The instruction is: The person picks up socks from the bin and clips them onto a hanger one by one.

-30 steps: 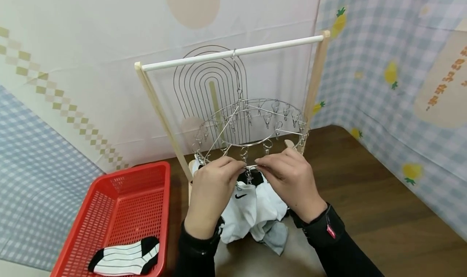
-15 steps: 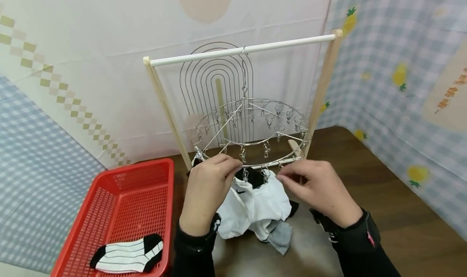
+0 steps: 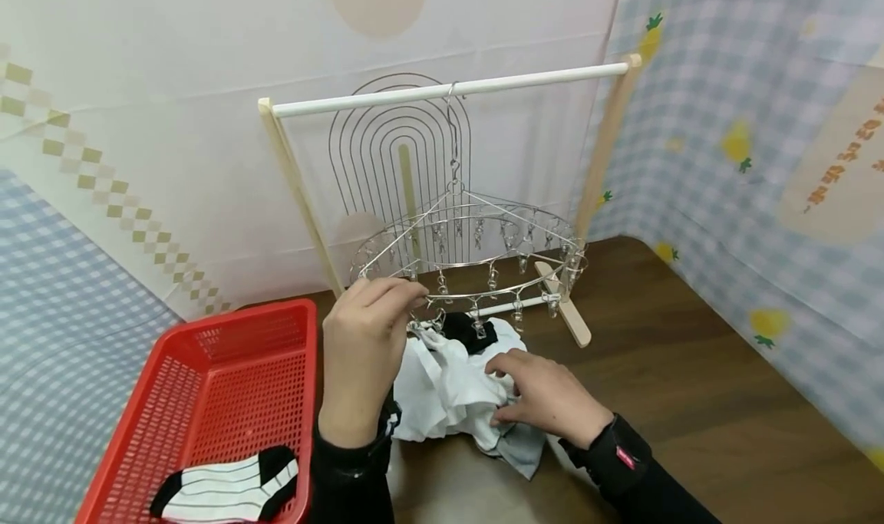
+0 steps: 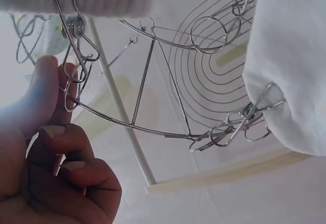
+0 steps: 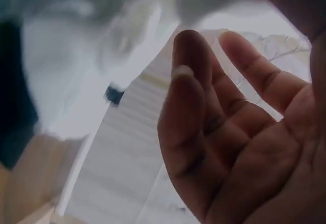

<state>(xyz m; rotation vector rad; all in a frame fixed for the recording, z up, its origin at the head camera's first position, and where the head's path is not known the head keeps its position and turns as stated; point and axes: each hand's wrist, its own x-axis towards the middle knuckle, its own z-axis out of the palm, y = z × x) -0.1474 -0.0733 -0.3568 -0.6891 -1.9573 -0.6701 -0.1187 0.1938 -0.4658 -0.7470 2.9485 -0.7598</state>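
Observation:
A round metal clip hanger (image 3: 476, 294) hangs by its hook from a white rod. My left hand (image 3: 359, 355) pinches its outer wire ring at the near left. In the left wrist view, the thumb and forefinger of that left hand (image 4: 66, 147) meet at the ring beside a wire clip (image 4: 76, 28). White socks (image 3: 449, 390) hang below the front of the ring, with black and grey fabric among them. My right hand (image 3: 552, 397) is at the right side of these socks, fingers apart and loosely bent. White fabric (image 5: 76, 66) blurs past that hand in the right wrist view.
The rod (image 3: 387, 98) rests on a wooden stand (image 3: 608, 148) with a flat foot (image 3: 573, 321). At the left, a red plastic basket (image 3: 314, 355) holds a striped white and black sock (image 3: 221, 487). Patterned cloth (image 3: 725, 202) lines the back and right.
My right hand has let go of the ring, swung out to the right, then come down beside the white socks. My left hand has moved left with the ring, turning the hanger.

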